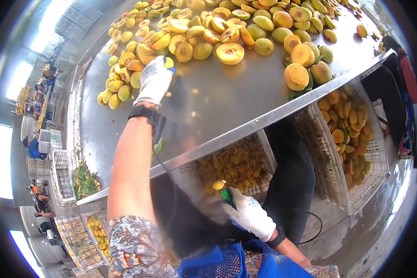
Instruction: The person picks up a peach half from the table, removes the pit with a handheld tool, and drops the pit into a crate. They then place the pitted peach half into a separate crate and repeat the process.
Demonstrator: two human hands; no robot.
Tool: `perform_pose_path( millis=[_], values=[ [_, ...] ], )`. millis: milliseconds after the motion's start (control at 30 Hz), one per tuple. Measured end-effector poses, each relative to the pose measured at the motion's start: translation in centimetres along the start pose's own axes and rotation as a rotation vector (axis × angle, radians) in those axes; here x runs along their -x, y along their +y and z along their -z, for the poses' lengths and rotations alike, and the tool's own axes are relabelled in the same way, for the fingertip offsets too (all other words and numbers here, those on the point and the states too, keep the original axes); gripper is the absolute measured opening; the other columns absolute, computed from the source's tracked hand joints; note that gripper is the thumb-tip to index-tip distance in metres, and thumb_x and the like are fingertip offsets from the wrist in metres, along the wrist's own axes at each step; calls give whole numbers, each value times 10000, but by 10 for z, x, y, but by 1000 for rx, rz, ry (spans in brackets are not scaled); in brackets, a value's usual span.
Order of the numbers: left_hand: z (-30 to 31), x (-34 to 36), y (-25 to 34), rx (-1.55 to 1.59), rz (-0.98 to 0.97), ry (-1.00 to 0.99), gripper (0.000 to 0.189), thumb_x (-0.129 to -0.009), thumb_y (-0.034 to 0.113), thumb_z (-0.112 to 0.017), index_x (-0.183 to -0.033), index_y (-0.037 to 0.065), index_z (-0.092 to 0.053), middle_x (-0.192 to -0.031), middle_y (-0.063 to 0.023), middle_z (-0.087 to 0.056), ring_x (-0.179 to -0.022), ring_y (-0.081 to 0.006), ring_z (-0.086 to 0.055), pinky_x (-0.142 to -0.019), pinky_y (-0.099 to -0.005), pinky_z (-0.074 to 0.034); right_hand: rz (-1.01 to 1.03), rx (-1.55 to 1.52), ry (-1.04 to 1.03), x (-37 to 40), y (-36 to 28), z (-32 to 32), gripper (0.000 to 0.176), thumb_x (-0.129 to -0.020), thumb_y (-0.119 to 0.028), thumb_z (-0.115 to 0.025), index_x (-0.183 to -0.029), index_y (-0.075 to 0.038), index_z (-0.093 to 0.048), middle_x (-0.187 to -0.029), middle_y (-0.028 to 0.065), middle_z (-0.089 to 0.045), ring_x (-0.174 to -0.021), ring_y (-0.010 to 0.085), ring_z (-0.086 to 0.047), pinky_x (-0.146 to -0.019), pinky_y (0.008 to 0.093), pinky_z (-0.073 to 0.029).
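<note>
My left hand (154,82), in a white glove with blue fingertips, reaches over the metal table (208,102) to the edge of a pile of cut yellow peaches (194,34). Its fingers are closed around a small yellow-green peach (169,62), partly hidden by the glove. Low in front of my body, my right hand (250,215), gloved the same way, grips a green-handled tool (227,196). A yellow peach piece (218,185) shows at the tool's far end, above a crate (264,148) of peach pieces under the table edge.
At the right, a white plastic crate (324,157) holds more peach halves. Leaves (85,180) lie at the table's left corner. A raised metal rim (250,126) runs along the near side. More crates (72,236) and people (34,146) are at the left.
</note>
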State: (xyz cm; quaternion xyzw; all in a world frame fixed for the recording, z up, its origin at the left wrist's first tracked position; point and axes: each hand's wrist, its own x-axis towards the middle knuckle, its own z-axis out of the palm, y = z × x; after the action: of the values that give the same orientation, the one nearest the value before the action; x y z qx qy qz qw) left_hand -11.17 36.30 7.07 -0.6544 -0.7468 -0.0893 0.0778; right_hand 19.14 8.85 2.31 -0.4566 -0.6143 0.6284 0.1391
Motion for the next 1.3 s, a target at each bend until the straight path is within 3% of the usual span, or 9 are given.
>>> perform_pose_path(
  millis=[133,433,633,700,767,867,1033,1133,1300],
  values=[
    [30,45,-28,1117,392,-188,592,-816,215,-772,-1306,-20,-540,-1095,-90,-674,-922,-180,-679,-741,-317,-574,-37,63,64,1,8,-8,549,-937,-336,-593,-1340,13,-461,-818,241,-671,-740,332,-688,-698,420,-521],
    [114,234,-13,2100,286,-364,404,-965,123,-600,-1338,-4,-511,-1254,-146,-625,-1079,-253,-658,-851,-418,-600,308,533,337,15,9,-37,429,-937,-223,-558,-1263,50,-498,-768,222,-675,-692,376,-678,-630,467,-537],
    [72,320,5,2474,505,-316,435,-989,160,-565,-1398,42,-476,-1332,-137,-580,-1177,-269,-604,-915,-431,-576,49,777,41,15,59,-45,266,-892,-200,-560,-1084,-18,-586,-877,246,-682,-796,420,-667,-713,507,-516],
    [66,331,15,2506,468,-327,469,-978,142,-584,-1414,24,-457,-1345,-140,-564,-1208,-266,-582,-945,-444,-558,218,498,259,15,41,-44,299,-928,-281,-595,-1106,-40,-593,-780,181,-673,-645,330,-664,-578,430,-515],
    [67,338,30,2470,359,-329,480,-974,137,-591,-1417,15,-453,-1344,-136,-563,-1203,-259,-586,-945,-452,-556,-242,-278,135,19,-24,-24,298,-942,-302,-625,-1071,-35,-599,-716,77,-628,-524,152,-588,-475,313,-464],
    [73,343,48,2243,355,-390,474,-972,143,-597,-1408,5,-471,-1325,-120,-581,-1203,-239,-587,-969,-414,-540,-6,-603,93,30,-48,-22,346,-954,-341,-627,-1139,-50,-601,-713,9,-555,-469,60,-448,-421,220,-354],
    [58,347,62,1998,337,-267,538,-981,261,-586,-1416,-25,-452,-1359,-123,-569,-1231,-265,-566,-1048,-391,-475,291,-76,387,28,-40,-46,423,-911,-267,-699,-1240,-39,-562,-885,137,-670,-741,234,-673,-686,357,-533],
    [56,347,71,2462,536,-368,609,-1006,460,-479,-1377,-22,-488,-1360,-165,-563,-1289,-290,-511,-1113,-437,-395,645,363,484,33,-26,-58,403,-904,-196,-695,-1243,-34,-549,-905,199,-671,-748,325,-689,-668,367,-531],
    [52,346,72,2552,737,-337,637,-1004,507,-453,-1363,-17,-501,-1307,-182,-593,-1242,-304,-554,-1092,-457,-420,93,-174,292,66,-55,-40,261,-936,-187,-651,-1133,-35,-570,-758,191,-663,-675,340,-686,-601,373,-516]
  ],
)
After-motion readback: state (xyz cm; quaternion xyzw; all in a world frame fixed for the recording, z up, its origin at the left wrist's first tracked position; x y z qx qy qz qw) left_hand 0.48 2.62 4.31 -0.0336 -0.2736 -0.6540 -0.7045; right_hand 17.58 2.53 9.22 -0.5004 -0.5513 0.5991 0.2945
